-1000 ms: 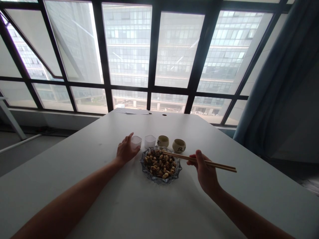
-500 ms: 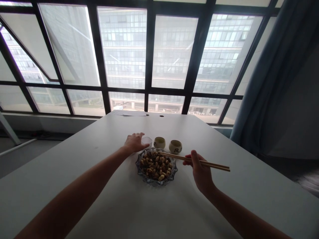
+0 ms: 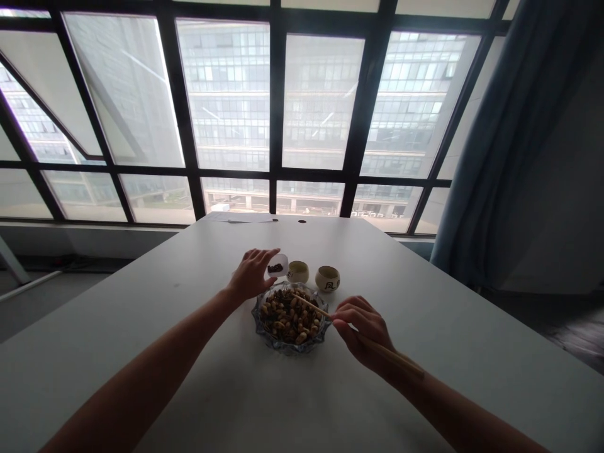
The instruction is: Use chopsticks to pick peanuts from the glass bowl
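My left hand is closed round the side of a small clear plastic cup, which is tilted toward me and shows a few dark bits inside. Below it stands a scalloped glass bowl full of mixed nuts, some pale and some dark. A pair of wooden chopsticks is gripped in my right hand, just right of the bowl. Their tips rest at or just over the nuts near the far side; exact contact is unclear. The chopsticks' rear ends lie along my right wrist.
Two small cream cups, a left one and a right one with a dark character, stand behind the bowl on the white table. Papers lie at its far edge. Windows rise beyond, and a blue curtain hangs at right.
My left hand has taken hold of the clear cup and tipped it toward me. My right hand has turned palm down, swinging the chopsticks to a steeper slant over the bowl.
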The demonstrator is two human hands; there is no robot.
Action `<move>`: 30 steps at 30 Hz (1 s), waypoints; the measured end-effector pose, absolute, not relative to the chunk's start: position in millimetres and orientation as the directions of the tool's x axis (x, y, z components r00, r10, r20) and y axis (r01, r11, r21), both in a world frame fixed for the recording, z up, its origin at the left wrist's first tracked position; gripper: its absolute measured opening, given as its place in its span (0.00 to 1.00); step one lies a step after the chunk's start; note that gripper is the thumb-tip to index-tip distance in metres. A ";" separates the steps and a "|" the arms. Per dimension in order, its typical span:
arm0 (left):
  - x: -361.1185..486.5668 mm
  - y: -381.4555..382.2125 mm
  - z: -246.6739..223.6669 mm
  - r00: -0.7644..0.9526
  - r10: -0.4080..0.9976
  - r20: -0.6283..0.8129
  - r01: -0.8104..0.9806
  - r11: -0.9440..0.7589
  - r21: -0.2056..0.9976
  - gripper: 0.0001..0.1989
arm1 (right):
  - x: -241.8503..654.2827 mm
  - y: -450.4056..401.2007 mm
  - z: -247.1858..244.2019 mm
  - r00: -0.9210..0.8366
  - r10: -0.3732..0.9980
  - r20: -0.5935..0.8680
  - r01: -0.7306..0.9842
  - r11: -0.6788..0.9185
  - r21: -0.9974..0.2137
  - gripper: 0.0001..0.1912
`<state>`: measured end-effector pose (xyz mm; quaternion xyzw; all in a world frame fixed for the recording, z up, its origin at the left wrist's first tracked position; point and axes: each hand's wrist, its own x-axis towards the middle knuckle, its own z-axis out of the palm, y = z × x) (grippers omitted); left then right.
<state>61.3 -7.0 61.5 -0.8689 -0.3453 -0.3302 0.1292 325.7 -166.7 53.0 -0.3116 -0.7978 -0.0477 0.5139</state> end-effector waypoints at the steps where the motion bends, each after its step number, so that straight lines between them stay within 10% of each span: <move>1: 60.5 -8.5 61.0 0.534 0.526 0.663 0.691 -0.723 0.017 0.34 | 324.3 -167.4 53.8 -0.301 0.450 0.841 0.555 0.800 -0.229 0.12; 14: 59.8 -12.6 51.6 0.474 0.551 0.687 0.691 -0.716 0.097 0.32 | 292.2 -99.8 76.3 -0.423 0.385 0.820 0.661 0.750 -0.010 0.18; 21: 57.9 -4.3 52.1 0.463 0.620 0.634 0.713 -0.685 0.150 0.31 | 302.6 -110.5 81.4 -0.113 0.578 0.808 0.532 0.722 -0.442 0.23; 30: 58.8 9.2 49.9 0.384 0.780 0.495 0.832 -0.524 0.180 0.30 | 319.9 -138.5 112.4 -0.074 0.937 0.340 0.300 0.346 -0.889 0.35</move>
